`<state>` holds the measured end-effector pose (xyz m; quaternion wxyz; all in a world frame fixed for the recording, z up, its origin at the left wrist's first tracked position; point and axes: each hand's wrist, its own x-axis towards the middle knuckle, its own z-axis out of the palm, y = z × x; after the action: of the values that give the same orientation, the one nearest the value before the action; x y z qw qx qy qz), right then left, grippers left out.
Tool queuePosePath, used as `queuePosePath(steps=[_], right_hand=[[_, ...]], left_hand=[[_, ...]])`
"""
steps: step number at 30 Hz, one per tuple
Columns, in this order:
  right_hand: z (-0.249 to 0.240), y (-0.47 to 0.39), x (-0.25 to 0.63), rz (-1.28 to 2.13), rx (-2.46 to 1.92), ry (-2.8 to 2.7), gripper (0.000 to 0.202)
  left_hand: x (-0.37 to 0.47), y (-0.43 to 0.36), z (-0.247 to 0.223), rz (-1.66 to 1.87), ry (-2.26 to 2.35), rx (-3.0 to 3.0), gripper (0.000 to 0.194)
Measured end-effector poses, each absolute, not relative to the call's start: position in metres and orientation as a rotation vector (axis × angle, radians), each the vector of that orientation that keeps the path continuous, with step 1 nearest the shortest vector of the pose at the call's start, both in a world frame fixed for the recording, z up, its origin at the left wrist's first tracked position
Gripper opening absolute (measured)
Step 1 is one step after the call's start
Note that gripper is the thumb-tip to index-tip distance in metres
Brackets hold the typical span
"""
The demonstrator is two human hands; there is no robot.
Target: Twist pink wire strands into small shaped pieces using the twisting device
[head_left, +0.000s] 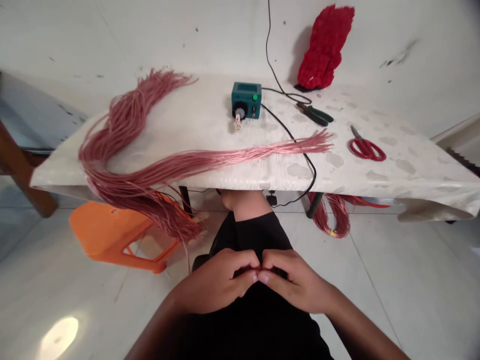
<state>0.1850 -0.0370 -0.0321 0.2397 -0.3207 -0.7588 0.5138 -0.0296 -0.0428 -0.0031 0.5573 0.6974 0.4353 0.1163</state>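
Above my lap, my left hand [227, 280] and my right hand [294, 280] meet at the fingertips. Each is closed in a pinch, thumb against curled fingers; anything held between them is too small to make out. Beyond them, a long bundle of pink cords [180, 167] curves over the table [210, 120], part of it hanging off the front edge at the left. A teal box [246, 100] with a green button, a dial and a small pale clip on its front stands at the table's middle. Neither hand touches the table.
Green-handled pliers [318, 116], red-handled scissors [366, 149] and a black cable [312, 167] lie on the table's right part. A red fluffy bundle [326, 47] leans on the wall. An orange stool [101, 232] stands front left. Coiled pink cords [337, 220] are below the table.
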Motion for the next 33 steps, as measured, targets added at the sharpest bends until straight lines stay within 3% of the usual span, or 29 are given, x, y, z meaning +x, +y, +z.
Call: queuePosePath(steps=[6,15,21,29,33], right_hand=[[-0.033,-0.049,0.178,1.487,-0.841,-1.839,0.042],[-0.043,-0.065,0.18,1.713,-0.776,-1.604,0.041],[-0.048,-0.061,0.181,1.77,-0.826,-1.575,0.044],[-0.048,-0.065,0.177,1.434,-0.929,-1.818,0.046],[-0.049,-0.071,0.177,1.366,-0.982,-1.864,0.045]], left_hand=[[-0.031,-0.044,-0.003,0.407,0.896,1.724,0.022],[-0.028,-0.05,-0.017,0.586,0.643,1.579,0.033],[-0.031,-0.049,-0.02,0.596,0.695,1.645,0.029],[-0.031,-0.05,-0.021,0.633,0.813,1.768,0.012],[-0.03,-0.049,-0.021,0.64,0.755,1.714,0.015]])
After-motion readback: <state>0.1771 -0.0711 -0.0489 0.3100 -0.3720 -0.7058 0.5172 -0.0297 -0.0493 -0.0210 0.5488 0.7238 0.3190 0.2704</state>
